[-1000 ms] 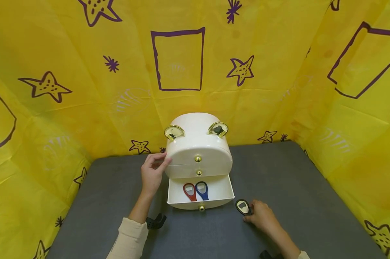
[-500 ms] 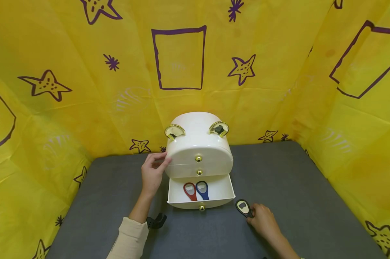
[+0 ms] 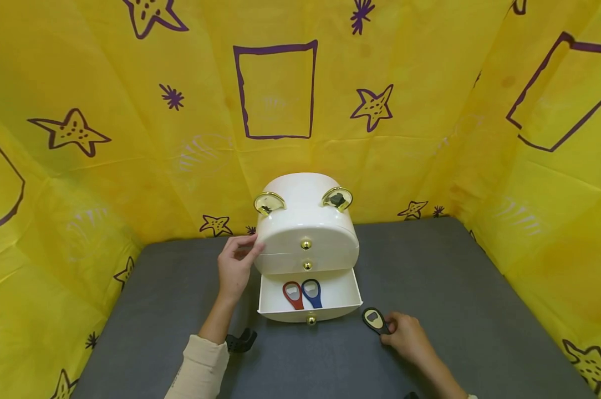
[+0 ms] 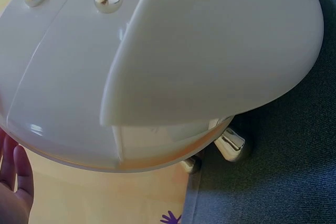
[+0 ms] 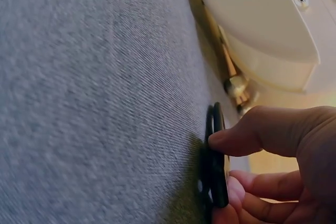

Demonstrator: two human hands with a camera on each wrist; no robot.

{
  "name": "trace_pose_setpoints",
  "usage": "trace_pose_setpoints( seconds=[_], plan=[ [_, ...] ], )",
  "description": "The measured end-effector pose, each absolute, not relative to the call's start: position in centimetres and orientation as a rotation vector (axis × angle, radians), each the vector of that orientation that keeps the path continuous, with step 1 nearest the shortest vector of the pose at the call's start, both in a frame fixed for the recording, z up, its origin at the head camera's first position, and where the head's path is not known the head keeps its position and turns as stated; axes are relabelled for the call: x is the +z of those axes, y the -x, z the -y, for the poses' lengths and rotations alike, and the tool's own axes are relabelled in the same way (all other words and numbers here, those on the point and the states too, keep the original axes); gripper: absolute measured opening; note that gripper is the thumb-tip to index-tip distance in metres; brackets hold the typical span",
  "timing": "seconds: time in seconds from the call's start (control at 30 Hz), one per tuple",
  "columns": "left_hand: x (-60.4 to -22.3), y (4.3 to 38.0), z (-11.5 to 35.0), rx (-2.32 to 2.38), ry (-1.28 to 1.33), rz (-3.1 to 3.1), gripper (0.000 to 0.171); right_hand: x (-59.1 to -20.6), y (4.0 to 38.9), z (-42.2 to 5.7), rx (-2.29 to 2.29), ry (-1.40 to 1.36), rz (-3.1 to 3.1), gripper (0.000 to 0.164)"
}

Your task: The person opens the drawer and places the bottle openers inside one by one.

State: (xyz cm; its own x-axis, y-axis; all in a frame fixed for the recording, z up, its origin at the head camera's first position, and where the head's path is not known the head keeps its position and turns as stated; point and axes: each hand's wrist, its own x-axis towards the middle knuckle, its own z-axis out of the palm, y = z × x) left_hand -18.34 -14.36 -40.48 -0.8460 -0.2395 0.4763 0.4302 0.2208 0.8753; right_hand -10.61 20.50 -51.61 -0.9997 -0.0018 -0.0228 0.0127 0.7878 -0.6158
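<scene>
A white rounded drawer box point(image 3: 305, 210) with gold ears stands on the grey table, its bottom drawer point(image 3: 350, 288) pulled out. Inside lie a red bottle opener point(image 3: 298, 302) and a blue bottle opener point(image 3: 314, 300), side by side. My left hand point(image 3: 234, 269) rests its fingertips and thumb against the box's left side; the left wrist view shows the fingers point(image 4: 23, 166) fairly straight at its edge. To the right of the drawer, my right hand point(image 3: 405, 338) pinches a black bottle opener point(image 3: 370, 318) between thumb and fingers, close over the cloth in the right wrist view.
Short gold feet point(image 4: 231, 142) hold the box above the grey tabletop point(image 3: 181, 288). A yellow cloth backdrop point(image 3: 195, 183) with purple starfish drawings surrounds the table at the back and sides. The drawer's front knob point(image 3: 311, 321) faces me.
The right hand shifts slightly on the black bottle opener, which stays nearly in place. The left hand and the box keep their positions.
</scene>
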Motion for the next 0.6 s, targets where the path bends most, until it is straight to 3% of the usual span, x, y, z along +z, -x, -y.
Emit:
trace_pose_setpoints(
  seconds=[0.6],
  plan=[
    [-40.3, 18.4, 14.3, -1.681, 0.169, 1.966, 0.024, -47.8, 12.3, -22.3, -1.112, 0.014, -2.897, 0.034]
  ],
)
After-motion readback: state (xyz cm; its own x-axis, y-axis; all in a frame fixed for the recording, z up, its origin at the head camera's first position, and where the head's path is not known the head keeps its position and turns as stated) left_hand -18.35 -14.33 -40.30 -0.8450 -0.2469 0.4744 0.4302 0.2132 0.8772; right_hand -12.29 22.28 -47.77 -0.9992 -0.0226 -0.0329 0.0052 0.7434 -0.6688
